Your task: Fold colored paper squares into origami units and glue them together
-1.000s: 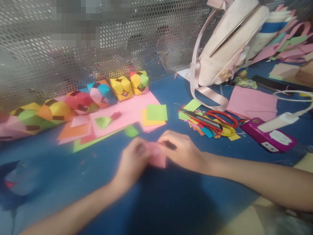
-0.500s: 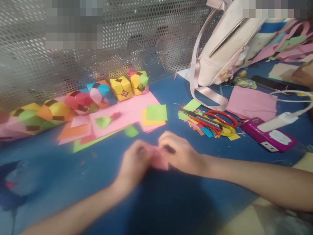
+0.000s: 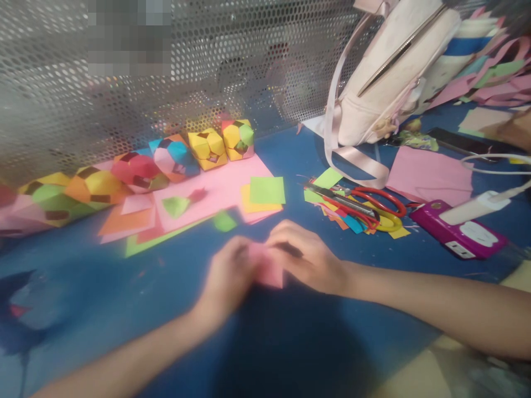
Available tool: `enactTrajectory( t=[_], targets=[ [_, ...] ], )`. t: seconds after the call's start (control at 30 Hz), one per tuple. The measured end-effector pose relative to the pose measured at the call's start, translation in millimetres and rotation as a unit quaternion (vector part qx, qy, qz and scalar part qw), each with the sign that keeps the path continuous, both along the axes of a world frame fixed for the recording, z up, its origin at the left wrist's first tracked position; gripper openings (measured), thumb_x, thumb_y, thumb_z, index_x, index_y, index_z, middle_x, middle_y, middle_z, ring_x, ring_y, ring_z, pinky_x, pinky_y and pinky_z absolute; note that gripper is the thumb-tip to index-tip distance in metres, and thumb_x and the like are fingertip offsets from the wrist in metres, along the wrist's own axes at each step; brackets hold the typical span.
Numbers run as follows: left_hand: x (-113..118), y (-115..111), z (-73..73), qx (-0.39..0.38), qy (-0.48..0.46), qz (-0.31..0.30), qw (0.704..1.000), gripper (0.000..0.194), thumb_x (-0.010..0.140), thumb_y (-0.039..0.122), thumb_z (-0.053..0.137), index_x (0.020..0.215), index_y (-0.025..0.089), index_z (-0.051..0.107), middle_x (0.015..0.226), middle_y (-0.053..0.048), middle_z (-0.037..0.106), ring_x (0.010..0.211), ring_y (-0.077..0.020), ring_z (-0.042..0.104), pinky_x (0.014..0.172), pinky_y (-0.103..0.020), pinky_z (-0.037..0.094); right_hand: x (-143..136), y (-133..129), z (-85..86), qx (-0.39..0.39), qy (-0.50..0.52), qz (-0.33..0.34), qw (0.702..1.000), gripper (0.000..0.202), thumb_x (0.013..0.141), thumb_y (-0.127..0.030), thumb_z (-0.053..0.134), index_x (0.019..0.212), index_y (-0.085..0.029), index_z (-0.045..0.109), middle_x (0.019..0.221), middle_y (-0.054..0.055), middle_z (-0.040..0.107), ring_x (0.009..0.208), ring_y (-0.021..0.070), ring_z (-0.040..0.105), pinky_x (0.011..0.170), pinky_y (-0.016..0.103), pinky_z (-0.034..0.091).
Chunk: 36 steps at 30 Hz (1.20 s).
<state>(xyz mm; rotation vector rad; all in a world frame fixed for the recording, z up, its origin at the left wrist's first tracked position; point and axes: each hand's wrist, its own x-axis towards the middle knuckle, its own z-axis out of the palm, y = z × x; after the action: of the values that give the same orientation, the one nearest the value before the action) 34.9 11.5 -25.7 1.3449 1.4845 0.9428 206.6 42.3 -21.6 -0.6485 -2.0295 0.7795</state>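
Between my two hands is a small piece of pink paper (image 3: 269, 271), held just above the blue table (image 3: 174, 293). My left hand (image 3: 232, 273) pinches its left side, fingers curled and somewhat blurred. At its upper right edge my right hand (image 3: 309, 257) is closed on it, thumb and fingers together. Beyond my hands lie a green paper square (image 3: 267, 190) on yellow and pink sheets, a small green folded piece (image 3: 224, 221) and another green folded piece (image 3: 176, 207) on a large pink sheet (image 3: 207, 193).
Several folded paper balls (image 3: 135, 171) line the perforated metal panel (image 3: 199, 61). Rightward are red-handled scissors (image 3: 379, 202) over paper scraps, a purple power strip (image 3: 460, 229) with a white plug, a pink cloth-like sheet (image 3: 429, 174) and a pale bag (image 3: 385, 77). Someone's hand (image 3: 516, 130) shows at the right edge.
My right hand has shifted slightly left and up along the pink paper, whose visible face looks lighter and a little differently angled. The whole view has moved slightly.
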Motion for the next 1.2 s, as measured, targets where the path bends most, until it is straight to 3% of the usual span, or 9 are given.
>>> enactTrajectory(
  t=[0.13,0.43,0.7,0.8,0.9,1.0,1.2],
  targets=[
    [0.4,-0.3,-0.3,0.010,0.010,-0.004,1.000,0.010,0.074,0.026,0.058,0.074,0.018,0.054,0.070,0.000,0.057,0.063,-0.0121,0.052,0.054,-0.021,0.042,-2.0,1.9,-4.8,-0.062,-0.036,-0.016,0.997,0.006,0.085,-0.016,0.050,0.087,-0.016,0.055,0.079,0.003,0.056,0.071,0.0116,0.053,0.066,0.024,0.045],
    [0.2,0.1,0.5,0.016,0.023,-0.037,0.999,0.008,0.076,0.025,0.056,0.076,0.017,0.055,0.071,0.000,0.058,0.063,-0.0114,0.052,0.054,-0.020,0.041,-2.2,0.5,-4.0,-0.066,-0.047,-0.034,0.996,0.013,0.086,-0.019,0.048,0.078,-0.015,0.057,0.072,0.002,0.058,0.067,0.0107,0.053,0.062,0.022,0.043],
    [-3.3,3.9,-3.2,0.005,-0.006,0.008,1.000,0.010,0.072,0.026,0.061,0.075,0.017,0.057,0.072,0.000,0.060,0.066,-0.0133,0.056,0.059,-0.022,0.044,-1.0,-1.3,-2.7,-0.108,-0.039,-0.004,0.993,0.017,0.082,-0.028,0.056,0.094,-0.016,0.055,0.085,0.004,0.063,0.075,0.0130,0.059,0.068,0.024,0.049],
    [-4.1,4.9,-5.4,0.008,-0.009,0.021,1.000,0.011,0.070,0.026,0.063,0.074,0.017,0.057,0.071,0.000,0.060,0.065,-0.0131,0.055,0.058,-0.022,0.044,-1.8,-2.2,-0.5,-0.122,-0.024,-0.006,0.992,0.017,0.078,-0.023,0.058,0.093,-0.016,0.054,0.086,0.004,0.063,0.074,0.0126,0.059,0.067,0.024,0.049],
    [-2.1,3.3,-3.7,0.015,-0.003,0.001,1.000,0.008,0.072,0.023,0.060,0.071,0.017,0.055,0.071,0.000,0.060,0.065,-0.0132,0.056,0.058,-0.022,0.045,-2.6,-3.2,3.3,-0.185,-0.012,-0.031,0.982,0.005,0.082,-0.021,0.051,0.082,-0.017,0.055,0.077,0.001,0.062,0.067,0.0105,0.057,0.062,0.022,0.048],
    [0.4,1.2,-0.3,0.023,-0.008,-0.042,0.999,0.006,0.072,0.018,0.057,0.070,0.018,0.052,0.068,0.002,0.058,0.062,-0.0115,0.055,0.057,-0.021,0.044,-2.7,-4.6,6.7,-0.236,-0.007,-0.049,0.971,0.015,0.086,-0.025,0.048,0.078,-0.017,0.058,0.073,-0.001,0.061,0.068,0.0104,0.056,0.060,0.020,0.045],
    [1.6,1.2,2.7,0.011,-0.010,-0.075,0.997,0.009,0.076,0.020,0.056,0.070,0.018,0.049,0.066,0.003,0.057,0.060,-0.0105,0.054,0.056,-0.021,0.043,-4.6,-5.3,6.4,-0.208,-0.010,-0.051,0.977,0.009,0.083,-0.021,0.054,0.076,-0.016,0.059,0.075,-0.001,0.059,0.069,0.0099,0.054,0.062,0.020,0.044]
  ],
)
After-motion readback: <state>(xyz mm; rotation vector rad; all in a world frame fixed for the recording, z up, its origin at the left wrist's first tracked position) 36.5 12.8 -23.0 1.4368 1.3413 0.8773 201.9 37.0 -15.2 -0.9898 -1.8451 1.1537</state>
